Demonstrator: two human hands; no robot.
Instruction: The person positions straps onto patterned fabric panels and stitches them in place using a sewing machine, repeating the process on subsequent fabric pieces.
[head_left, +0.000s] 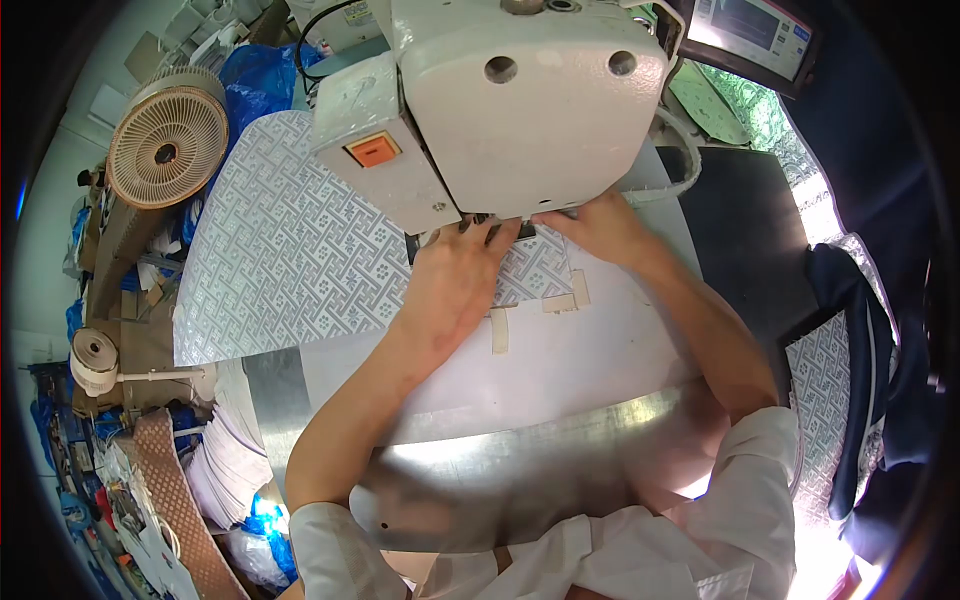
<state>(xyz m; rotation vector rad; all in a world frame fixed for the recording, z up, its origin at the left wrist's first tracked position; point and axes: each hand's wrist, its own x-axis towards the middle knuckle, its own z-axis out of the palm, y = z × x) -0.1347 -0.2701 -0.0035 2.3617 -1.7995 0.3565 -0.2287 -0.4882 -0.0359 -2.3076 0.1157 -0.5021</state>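
Note:
A large sheet with a grey-and-white lattice and flower pattern lies under the head of a pale machine. My left hand presses on this sheet, its fingers spread and reaching to the machine's lower edge. At the right of the same edge is my right hand. Its thumb stretches left toward the sheet, and the other fingers are partly hidden by the machine head. Beneath lies a plain white sheet, with strips of beige tape near the patterned sheet's corner. The machine head hides the working point.
An orange switch sits on the machine's side box. A screen stands at the upper right. Fans and blue plastic bags are at the left. The metal table edge curves before me. More patterned material hangs at the right.

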